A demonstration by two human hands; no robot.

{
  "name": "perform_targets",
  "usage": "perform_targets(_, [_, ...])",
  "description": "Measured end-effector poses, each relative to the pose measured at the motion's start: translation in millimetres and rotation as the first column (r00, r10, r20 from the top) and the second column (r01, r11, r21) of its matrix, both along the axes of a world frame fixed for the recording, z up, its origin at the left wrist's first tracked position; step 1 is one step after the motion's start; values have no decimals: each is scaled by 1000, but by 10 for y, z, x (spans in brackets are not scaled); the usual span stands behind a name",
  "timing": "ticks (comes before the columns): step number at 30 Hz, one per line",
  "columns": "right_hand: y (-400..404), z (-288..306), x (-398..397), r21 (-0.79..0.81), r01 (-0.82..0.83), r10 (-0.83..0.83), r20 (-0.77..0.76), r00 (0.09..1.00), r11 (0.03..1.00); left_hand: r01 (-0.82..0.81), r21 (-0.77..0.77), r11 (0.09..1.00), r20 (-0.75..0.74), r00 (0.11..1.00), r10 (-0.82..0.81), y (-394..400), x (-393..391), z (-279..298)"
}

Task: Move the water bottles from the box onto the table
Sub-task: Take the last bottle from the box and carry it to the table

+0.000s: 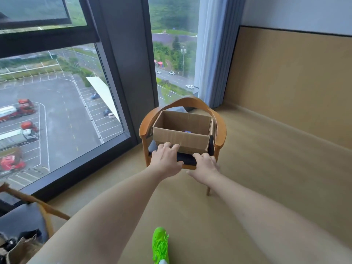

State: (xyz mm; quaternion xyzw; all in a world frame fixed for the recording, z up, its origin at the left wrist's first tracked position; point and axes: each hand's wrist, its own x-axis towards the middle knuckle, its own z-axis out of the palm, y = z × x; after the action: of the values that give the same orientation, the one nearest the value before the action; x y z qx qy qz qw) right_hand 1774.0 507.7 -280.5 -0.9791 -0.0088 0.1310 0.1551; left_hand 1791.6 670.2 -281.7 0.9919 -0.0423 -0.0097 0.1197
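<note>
An open cardboard box (181,139) stands on the dark seat of a wooden armchair (221,130) near the window. Inside the box, only a small blue-purple piece of a bottle (186,131) shows above the front wall; the rest is hidden. Both my arms stretch forward to the chair. My left hand (167,159) has its fingers spread against the lower left of the box's front wall. To its right, my right hand (204,164) lies with straight fingers at the seat's front edge, just under the box's lower right corner. Neither hand holds anything.
A floor-to-ceiling window (66,111) runs along the left, with a pale curtain (213,54) in the corner. A tan wall panel (295,82) closes the right side. A second chair (28,212) with a bag stands at the lower left. My green shoe (160,244) is on the wooden floor.
</note>
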Motion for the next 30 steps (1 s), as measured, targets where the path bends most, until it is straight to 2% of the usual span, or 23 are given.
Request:
perform_targets(9, [521, -5, 1688, 21, 135, -135, -27, 991, 991, 63, -22, 998, -66, 996, -64, 555, 1944, -75])
perform_targets(20, [643, -494, 3204, 11, 207, -203, -144, 968, 978, 83, -30, 996, -224, 971, -88, 745, 3407, -640])
perform_targets(26, [483, -1062, 4105, 57, 263, -237, -288, 928, 963, 53, -13, 998, -343, 938, -55, 591, 4252, -1166])
perform_targets(30, [301, -1467, 4617, 105, 420, -338, -438, 833, 901, 21, -6, 1000, -460, 888, -22, 396, 4761, -1504])
